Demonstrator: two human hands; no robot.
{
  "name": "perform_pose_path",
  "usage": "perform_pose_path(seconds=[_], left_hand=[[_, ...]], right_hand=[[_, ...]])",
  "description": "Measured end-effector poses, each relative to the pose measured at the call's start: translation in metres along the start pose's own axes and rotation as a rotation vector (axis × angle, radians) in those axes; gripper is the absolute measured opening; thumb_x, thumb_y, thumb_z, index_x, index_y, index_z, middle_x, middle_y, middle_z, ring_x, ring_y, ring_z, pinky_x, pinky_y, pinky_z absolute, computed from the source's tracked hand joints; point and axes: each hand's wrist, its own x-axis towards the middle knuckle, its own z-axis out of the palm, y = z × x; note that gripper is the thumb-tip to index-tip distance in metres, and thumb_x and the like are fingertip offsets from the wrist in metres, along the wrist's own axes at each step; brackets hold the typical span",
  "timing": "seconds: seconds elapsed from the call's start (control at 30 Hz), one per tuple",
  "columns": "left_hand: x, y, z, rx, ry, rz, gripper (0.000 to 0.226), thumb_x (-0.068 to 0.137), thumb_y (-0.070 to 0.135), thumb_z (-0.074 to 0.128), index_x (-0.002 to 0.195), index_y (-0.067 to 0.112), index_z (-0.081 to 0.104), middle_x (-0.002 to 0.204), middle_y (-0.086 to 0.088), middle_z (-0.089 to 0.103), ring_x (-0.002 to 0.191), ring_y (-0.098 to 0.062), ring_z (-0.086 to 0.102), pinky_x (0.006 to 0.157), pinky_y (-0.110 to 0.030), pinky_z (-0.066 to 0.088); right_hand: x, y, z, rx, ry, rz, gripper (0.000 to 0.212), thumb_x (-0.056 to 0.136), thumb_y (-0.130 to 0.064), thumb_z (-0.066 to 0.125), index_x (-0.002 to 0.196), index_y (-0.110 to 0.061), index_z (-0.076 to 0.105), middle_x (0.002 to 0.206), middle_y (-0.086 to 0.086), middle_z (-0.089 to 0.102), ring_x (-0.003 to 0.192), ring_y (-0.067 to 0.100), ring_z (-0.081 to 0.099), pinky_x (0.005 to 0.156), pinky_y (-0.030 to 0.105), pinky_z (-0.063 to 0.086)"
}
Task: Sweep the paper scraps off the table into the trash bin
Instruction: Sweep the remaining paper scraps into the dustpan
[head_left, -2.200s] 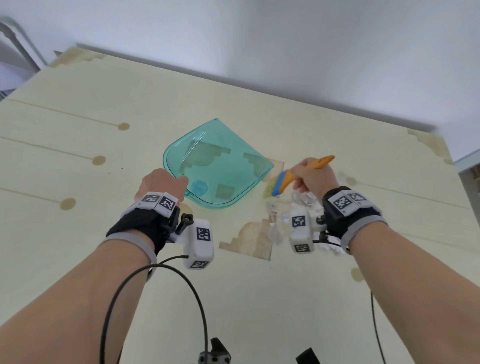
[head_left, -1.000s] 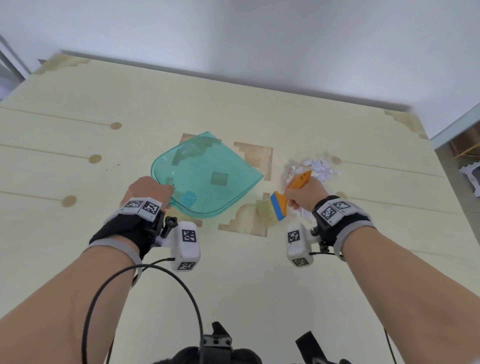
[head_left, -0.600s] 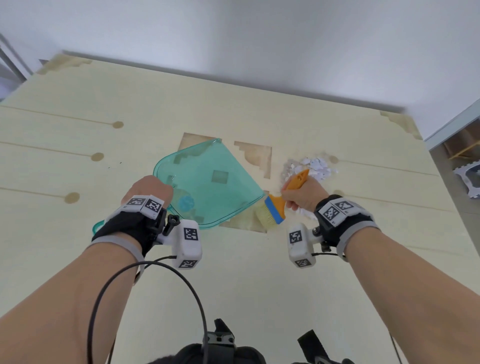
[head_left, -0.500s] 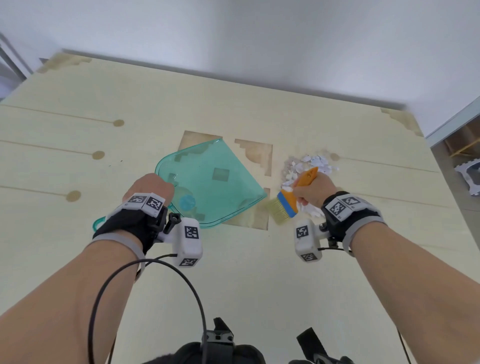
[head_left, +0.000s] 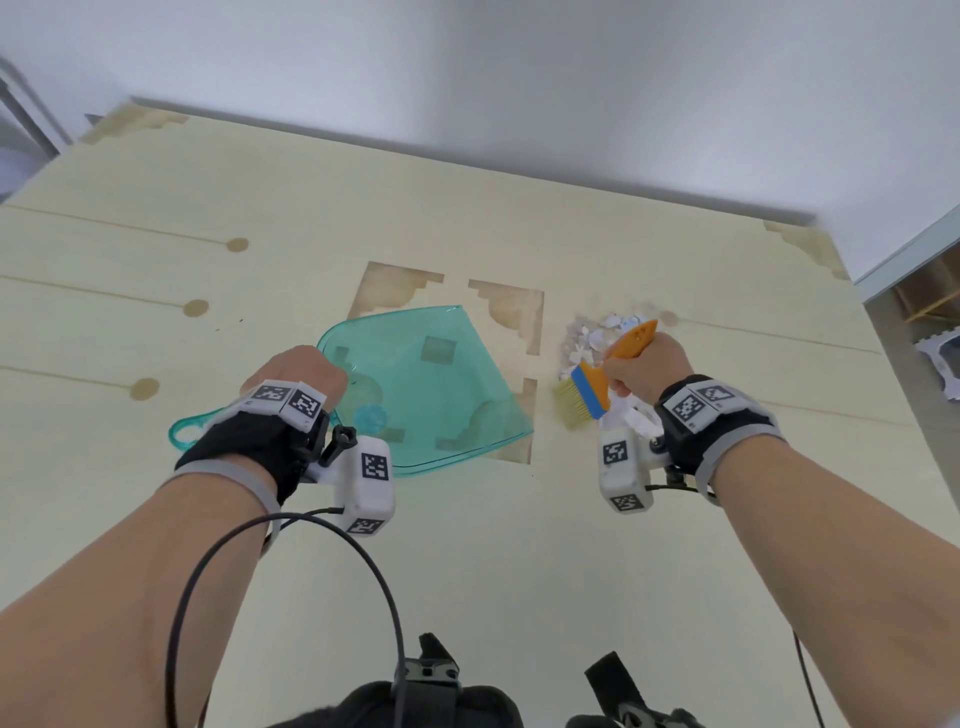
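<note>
A clear teal dustpan (head_left: 431, 384) lies flat on the pale table (head_left: 467, 545). My left hand (head_left: 296, 371) grips its handle, and the handle's loop sticks out behind my wrist. My right hand (head_left: 647, 371) grips the orange handle of a small brush (head_left: 597, 387) with a blue band. Its pale bristles point left and down, close to the dustpan's open right edge. White paper scraps (head_left: 592, 338) lie in a pile just behind the brush, with a few more under my right wrist. No trash bin is in view.
The table's far edge meets a white wall. Its right edge drops to a floor where a shelf (head_left: 930, 291) and a white object (head_left: 945, 364) stand. Brown patches mark the tabletop around the dustpan. A black cable (head_left: 291, 525) loops from my left wrist.
The dustpan has turned, its open edge now facing right toward the scraps. My right hand with the brush has moved right and back, next to the pile.
</note>
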Motion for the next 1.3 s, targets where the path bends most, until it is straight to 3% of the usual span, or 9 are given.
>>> perform_pose_path(seconds=[0.17,0.37,0.53,0.67,0.77,0.9,1.0,1.1,1.3], left_hand=[[-0.003,0.008,0.001,0.016,-0.012,-0.001,0.022,0.081,0.017,0.052,0.061,0.007,0.053,0.063,-0.008,0.056,0.054,-0.02,0.05,0.054,-0.022,0.035],[-0.005,0.021,0.004,0.04,-0.024,-0.011,0.022,0.079,0.017,0.054,0.059,0.009,0.05,0.06,-0.006,0.053,0.053,-0.02,0.048,0.055,-0.022,0.034],[-0.006,0.038,0.005,0.092,-0.022,-0.012,0.022,0.081,0.018,0.053,0.061,0.009,0.052,0.063,-0.006,0.056,0.054,-0.019,0.051,0.057,-0.022,0.036],[-0.003,0.056,0.002,0.142,-0.011,0.013,0.025,0.081,0.018,0.054,0.058,0.01,0.05,0.06,-0.005,0.054,0.052,-0.018,0.048,0.055,-0.021,0.034],[0.002,0.069,-0.002,0.193,-0.009,0.036,0.023,0.081,0.015,0.054,0.059,0.01,0.05,0.06,-0.004,0.054,0.051,-0.017,0.048,0.052,-0.02,0.032],[0.007,0.083,-0.001,0.231,-0.04,0.055,0.023,0.08,0.012,0.054,0.058,0.009,0.05,0.062,-0.005,0.059,0.054,-0.02,0.053,0.055,-0.02,0.036],[0.008,0.09,0.002,0.256,-0.042,0.057,0.022,0.081,0.011,0.052,0.06,0.009,0.053,0.067,-0.006,0.067,0.058,-0.022,0.058,0.058,-0.021,0.04],[0.009,0.094,0.003,0.284,-0.067,0.046,0.019,0.082,0.012,0.051,0.063,0.008,0.054,0.076,-0.008,0.071,0.063,-0.023,0.061,0.062,-0.023,0.043],[0.013,0.098,0.008,0.288,-0.079,0.052,0.018,0.081,0.012,0.052,0.063,0.008,0.051,0.067,-0.006,0.061,0.059,-0.022,0.053,0.055,-0.022,0.036]], right_hand=[[0.01,-0.011,0.004,0.298,0.015,-0.014,0.015,0.075,-0.003,0.056,0.063,-0.012,0.06,0.049,0.001,0.059,0.044,0.014,0.053,0.047,0.02,0.045],[0.024,-0.003,0.007,0.204,-0.006,0.029,0.014,0.078,-0.006,0.055,0.069,-0.002,0.065,0.061,0.011,0.064,0.061,0.025,0.059,0.069,0.037,0.053],[0.04,0.003,-0.042,0.653,0.16,0.036,0.01,0.079,-0.003,0.063,0.076,-0.012,0.066,0.048,0.0,0.064,0.04,0.009,0.056,0.042,0.015,0.044],[0.058,0.015,-0.065,0.498,0.309,-0.026,0.007,0.081,-0.014,0.061,0.077,-0.017,0.066,0.068,0.01,0.066,0.064,0.024,0.062,0.071,0.034,0.056],[0.072,0.029,-0.076,0.261,0.382,-0.004,0.02,0.086,-0.026,0.052,0.082,-0.013,0.067,0.084,0.014,0.068,0.087,0.037,0.064,0.089,0.047,0.051],[0.089,0.04,-0.079,-0.093,0.303,-0.024,0.032,0.093,-0.023,0.046,0.097,0.002,0.066,0.096,0.024,0.067,0.094,0.042,0.059,0.084,0.043,0.045],[0.097,0.041,-0.076,-0.169,0.227,-0.041,0.039,0.092,-0.032,0.045,0.083,0.001,0.063,0.084,0.024,0.06,0.081,0.04,0.054,0.072,0.039,0.04],[0.105,0.039,-0.073,-0.19,0.162,-0.02,0.033,0.092,-0.025,0.046,0.071,-0.001,0.054,0.071,0.019,0.047,0.072,0.032,0.045,0.063,0.035,0.032],[0.105,0.036,-0.063,-0.062,0.025,-0.074,0.028,0.088,-0.019,0.052,0.068,0.0,0.051,0.071,0.017,0.046,0.068,0.025,0.042,0.067,0.033,0.038]])
